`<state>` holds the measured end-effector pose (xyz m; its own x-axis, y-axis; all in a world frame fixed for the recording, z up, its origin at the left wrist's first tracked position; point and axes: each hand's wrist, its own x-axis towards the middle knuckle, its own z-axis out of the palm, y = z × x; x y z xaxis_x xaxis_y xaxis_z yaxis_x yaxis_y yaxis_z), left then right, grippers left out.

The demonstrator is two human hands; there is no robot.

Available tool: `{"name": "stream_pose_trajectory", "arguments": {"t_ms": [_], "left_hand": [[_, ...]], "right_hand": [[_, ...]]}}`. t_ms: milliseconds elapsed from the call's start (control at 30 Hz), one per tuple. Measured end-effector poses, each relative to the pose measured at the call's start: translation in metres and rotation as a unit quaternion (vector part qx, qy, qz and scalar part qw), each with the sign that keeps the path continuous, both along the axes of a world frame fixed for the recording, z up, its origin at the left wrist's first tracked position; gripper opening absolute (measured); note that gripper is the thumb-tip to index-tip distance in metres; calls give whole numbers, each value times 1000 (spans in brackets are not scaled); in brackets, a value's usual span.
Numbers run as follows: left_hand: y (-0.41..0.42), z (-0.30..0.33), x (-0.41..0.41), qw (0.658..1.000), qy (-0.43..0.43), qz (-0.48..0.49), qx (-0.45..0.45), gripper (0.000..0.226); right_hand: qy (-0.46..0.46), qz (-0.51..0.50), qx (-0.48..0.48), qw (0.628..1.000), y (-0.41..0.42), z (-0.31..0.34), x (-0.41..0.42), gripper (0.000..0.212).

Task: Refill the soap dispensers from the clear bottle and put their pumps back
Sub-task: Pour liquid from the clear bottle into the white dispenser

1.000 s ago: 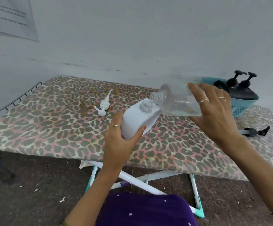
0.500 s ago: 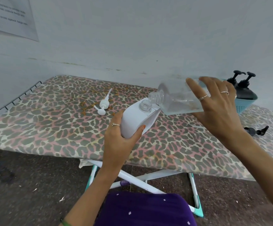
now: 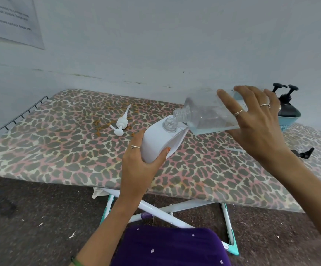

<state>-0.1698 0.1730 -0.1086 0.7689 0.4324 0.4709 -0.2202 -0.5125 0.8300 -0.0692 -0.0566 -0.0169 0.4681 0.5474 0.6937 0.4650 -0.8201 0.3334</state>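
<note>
Leopard-print ironing board (image 3: 63, 150) as work surface, by the wall. Above its middle, clear bottle (image 3: 209, 114) tipped nearly flat, mouth just over the open neck of the white dispenser (image 3: 161, 143), itself tilted. To pour well, probably: keep mouths aligned and close, raise the bottle base slowly, watch for spill on the cloth. Right hand (image 3: 255, 123) wrapped over the bottle body, fingers spread wide, grip firm. Left hand (image 3: 140, 164) clenched around the dispenser's lower part. White pump (image 3: 121, 126) lying loose on the board behind; black pump (image 3: 303, 154) at right edge
</note>
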Motion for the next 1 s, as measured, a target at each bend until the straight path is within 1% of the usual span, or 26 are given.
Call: {"name": "stream_pose_trajectory", "arguments": {"t_ms": [267, 467, 733, 1000], "left_hand": [[0, 0, 0, 1000, -3, 0, 0, 66], [1, -1, 1, 1000, -4, -3, -1, 68], [1, -2, 2, 1000, -14, 1, 6, 66], [1, -1, 2, 1000, -14, -2, 3, 66]], "right_hand": [[-24, 0, -11, 1000, 0, 2, 1, 86], [-32, -5, -19, 999, -1, 3, 2, 87], [-32, -4, -22, 999, -1, 5, 1, 89], [-23, -10, -28, 999, -1, 6, -1, 95]]}}
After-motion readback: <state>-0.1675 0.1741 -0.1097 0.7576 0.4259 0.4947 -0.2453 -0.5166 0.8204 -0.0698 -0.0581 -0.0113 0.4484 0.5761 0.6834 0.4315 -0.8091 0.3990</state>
